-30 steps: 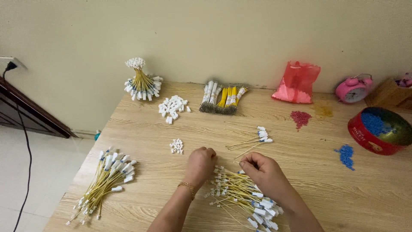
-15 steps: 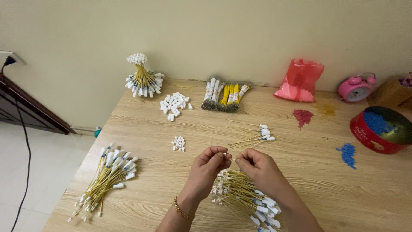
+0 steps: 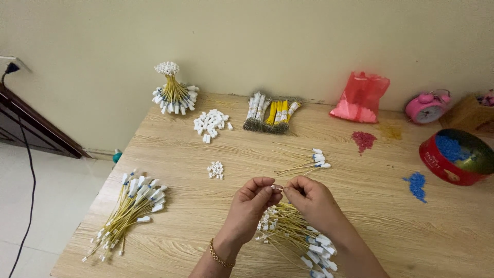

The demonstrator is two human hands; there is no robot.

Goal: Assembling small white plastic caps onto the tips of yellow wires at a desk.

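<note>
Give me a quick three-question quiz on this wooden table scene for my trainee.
1. True or false: both hands pinch one small white piece between them above the loose pile of yellow wires with white ends.
2. Which sits farthest right: A) pink alarm clock, B) round red tin of blue bits, C) red plastic bag?
3. What lies left of the hands, near the table's edge?

Key:
1. True: left hand, right hand, piece, pile.
2. B: tin, clock, bag.
3. A fanned bundle of yellow wires.

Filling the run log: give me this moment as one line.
left hand: pinches small white connector | right hand: pinches it too | below: yellow wire pile | surface: wooden table
</note>
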